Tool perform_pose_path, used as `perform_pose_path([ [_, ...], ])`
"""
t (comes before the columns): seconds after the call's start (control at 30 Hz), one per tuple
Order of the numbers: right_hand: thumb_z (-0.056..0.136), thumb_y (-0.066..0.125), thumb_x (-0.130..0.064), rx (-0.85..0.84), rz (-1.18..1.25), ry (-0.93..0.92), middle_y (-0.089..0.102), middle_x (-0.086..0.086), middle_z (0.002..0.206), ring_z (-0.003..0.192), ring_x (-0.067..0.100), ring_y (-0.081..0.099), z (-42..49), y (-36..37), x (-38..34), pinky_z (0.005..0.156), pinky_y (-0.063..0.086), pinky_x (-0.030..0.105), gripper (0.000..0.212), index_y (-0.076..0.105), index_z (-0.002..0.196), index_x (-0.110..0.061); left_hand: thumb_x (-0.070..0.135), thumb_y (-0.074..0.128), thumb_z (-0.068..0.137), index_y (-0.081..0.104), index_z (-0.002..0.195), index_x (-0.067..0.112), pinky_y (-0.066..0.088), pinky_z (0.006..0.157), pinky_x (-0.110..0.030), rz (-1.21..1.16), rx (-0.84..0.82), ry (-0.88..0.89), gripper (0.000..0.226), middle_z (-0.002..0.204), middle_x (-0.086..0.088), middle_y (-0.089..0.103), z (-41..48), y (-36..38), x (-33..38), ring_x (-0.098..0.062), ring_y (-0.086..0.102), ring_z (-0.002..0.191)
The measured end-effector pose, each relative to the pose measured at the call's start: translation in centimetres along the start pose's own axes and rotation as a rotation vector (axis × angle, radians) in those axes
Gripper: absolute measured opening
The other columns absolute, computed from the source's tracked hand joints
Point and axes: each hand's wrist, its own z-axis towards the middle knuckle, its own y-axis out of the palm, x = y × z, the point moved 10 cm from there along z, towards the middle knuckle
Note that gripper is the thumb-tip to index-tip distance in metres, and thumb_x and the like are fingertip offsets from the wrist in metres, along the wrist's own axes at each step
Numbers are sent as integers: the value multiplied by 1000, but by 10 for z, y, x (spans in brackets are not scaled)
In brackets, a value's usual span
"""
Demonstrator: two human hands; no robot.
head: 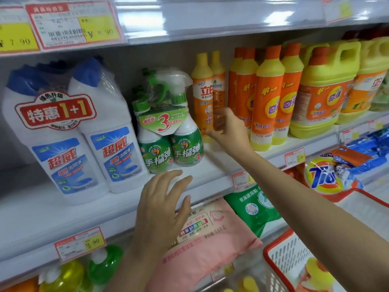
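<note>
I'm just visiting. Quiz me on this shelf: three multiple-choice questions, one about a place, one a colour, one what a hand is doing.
1. The spray pack stands where from the orange bottle that the right hand reaches for?
A. left of it
B. right of it
C. on top of it
2. Caps of the white bottles are:
A. blue
B. red
C. yellow
3. The left hand is:
A. gripping a bottle
B. open, holding nothing
C. a fist
Answers: 1 A: the pack sits at its left. 2 A: blue tops show. 3 B: spread fingers, nothing held.
</note>
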Motion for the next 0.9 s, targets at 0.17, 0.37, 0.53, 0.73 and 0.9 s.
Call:
perform_pose_path([
  [0.17, 92, 64, -15, -91, 315, -211, 66, -2, 78, 69, 13, 63, -124, -14, -38, 59, 53, 30, 10, 64, 101, -21, 25, 59, 86, 65, 93, 22, 39, 77, -18, -215, -107, 148, 10, 81, 7, 59, -73, 17, 37, -7, 52, 75],
  [0.37, 90, 61, -12, -722, -23, -13, 71, 2, 98, 86, 16, 65, -269, 70, 42, 74, 52, 27, 17, 71, 104, -14, 55, 68, 75, 58, 122, 39, 41, 90, -13, -330, -978, -237, 50, 115, 20, 54, -215, 117, 14, 4, 51, 103],
  [0.53, 89, 67, -18, -847, -88, 67, 68, 4, 110, 98, 16, 62, -302, 79, 78, 86, 50, 30, 25, 66, 114, -12, 27, 79, 74, 68, 97, 21, 50, 81, -30, -501, -927, -406, 26, 94, 8, 67, -221, 125, 8, -14, 63, 87],
  [0.73, 82, 80, -30, -942, 38, 62, 53, -2, 138, 124, 11, 51, -314, 78, 67, 106, 42, 32, 72, 45, 143, -21, 22, 85, 71, 71, 91, 29, 56, 76, -27, -761, -675, -546, 25, 89, 10, 70, -183, 83, -8, -14, 67, 85],
  [0.9, 80, 83, -26, -825, 273, 23, 58, -8, 132, 118, 7, 56, -299, 62, 22, 102, 48, 34, 70, 47, 140, -21, 45, 80, 61, 73, 95, 34, 54, 75, -34, -981, -415, -568, 37, 97, 0, 71, -97, 14, 1, -19, 65, 83],
])
